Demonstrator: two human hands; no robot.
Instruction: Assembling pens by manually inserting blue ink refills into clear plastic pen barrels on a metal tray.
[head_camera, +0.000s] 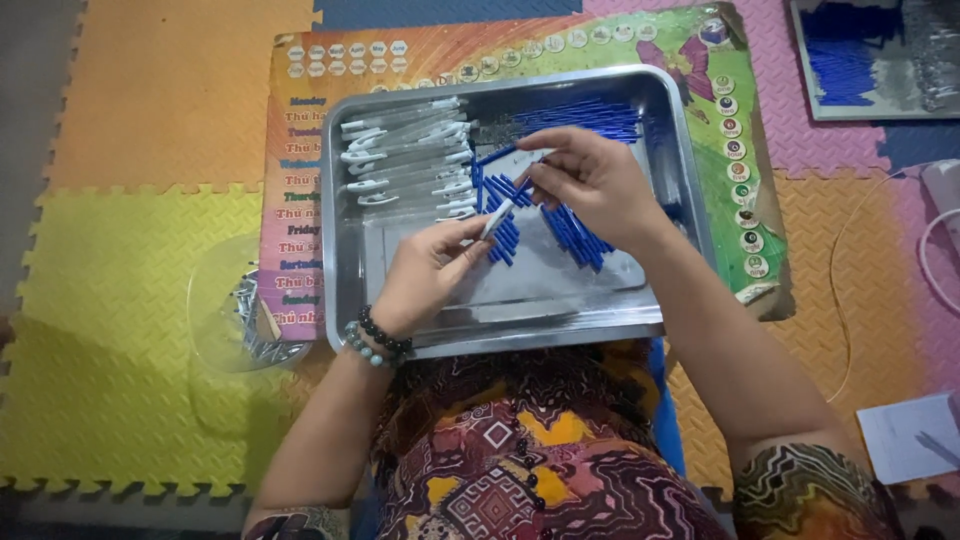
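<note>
We are on the floor of a home, likely a children's play corner turned to piecework: interlocking foam puzzle mats (130, 260) in yellow, orange and pink cover the ground, and a colourful children's learning poster (745, 150) with weekday names lies under our steel tray (510, 325). At two o'clock a second tray (870, 105) holds more blue parts, and at nine o'clock a clear plastic container (215, 330) holds small metal pieces.

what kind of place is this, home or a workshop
Most likely a home floor used for piecework, not a workshop. Coloured foam puzzle mats cover the floor, a children's learning poster lies under the metal tray, and the person sits with the tray at their lap, both hands among pen parts.
</note>
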